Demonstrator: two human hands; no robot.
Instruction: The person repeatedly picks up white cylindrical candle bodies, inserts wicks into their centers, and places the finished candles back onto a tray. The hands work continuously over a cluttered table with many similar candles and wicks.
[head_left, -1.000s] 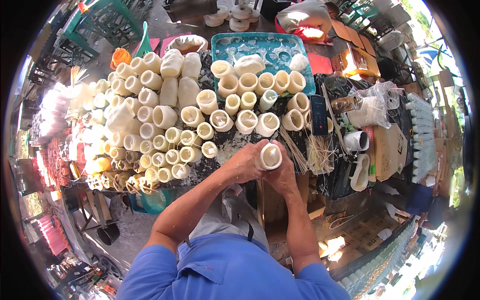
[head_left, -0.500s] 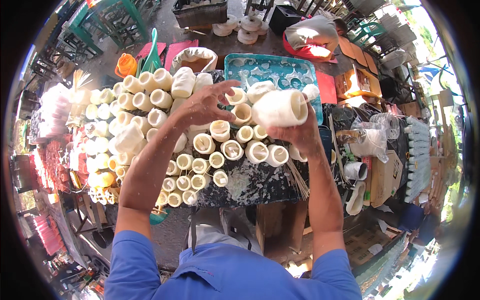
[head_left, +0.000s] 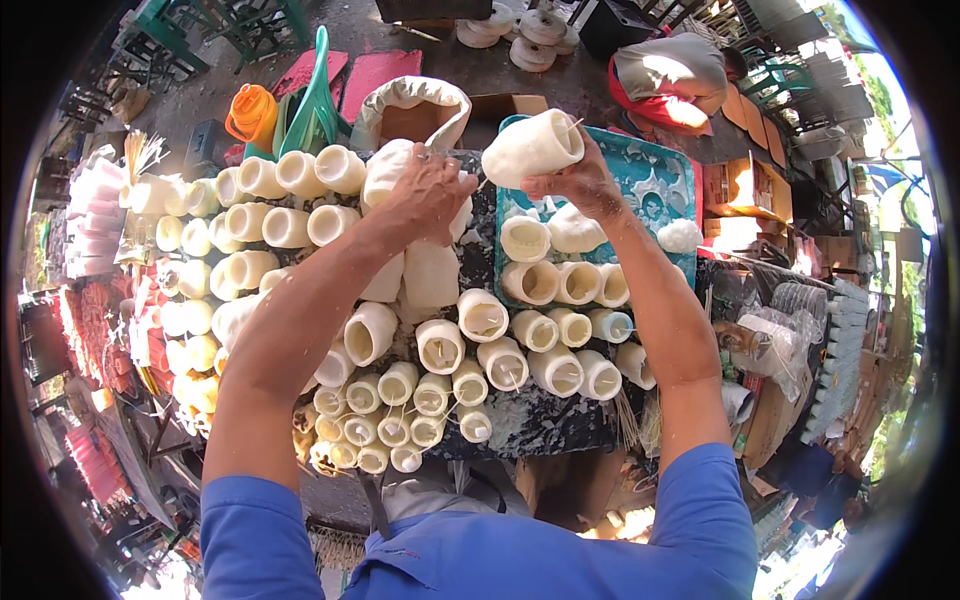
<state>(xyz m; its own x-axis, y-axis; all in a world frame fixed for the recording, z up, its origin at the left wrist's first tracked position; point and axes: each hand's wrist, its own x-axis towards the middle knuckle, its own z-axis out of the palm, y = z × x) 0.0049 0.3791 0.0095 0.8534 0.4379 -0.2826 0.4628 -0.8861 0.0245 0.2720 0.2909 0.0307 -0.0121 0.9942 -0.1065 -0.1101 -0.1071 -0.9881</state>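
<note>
My right hand (head_left: 575,185) grips a large cream, hollow wax candle (head_left: 520,155) with a thin wick at its open end, tilted above the teal tray (head_left: 690,190). My left hand (head_left: 425,195) is closed over another cream candle (head_left: 461,218), mostly hidden under the fingers. Beside that hand stands a rounded candle (head_left: 385,172). Rows of hollow cream candles (head_left: 440,345) of several sizes cover the dark table (head_left: 530,430); many show wicks inside. Several more candles (head_left: 530,282) lie at the tray's near side.
A pale cloth sack (head_left: 440,95) stands behind the table, with a green plastic chair (head_left: 318,105) and an orange container (head_left: 252,118) to its left. A crouching person (head_left: 670,75) is at the far right. Cardboard boxes (head_left: 745,190) and clear plastic wrapping (head_left: 790,340) lie on the right.
My right hand has lifted the candle farther away, above the tray. My left hand, open before, has moved forward and closed over a candle near the sack. The view has shifted.
</note>
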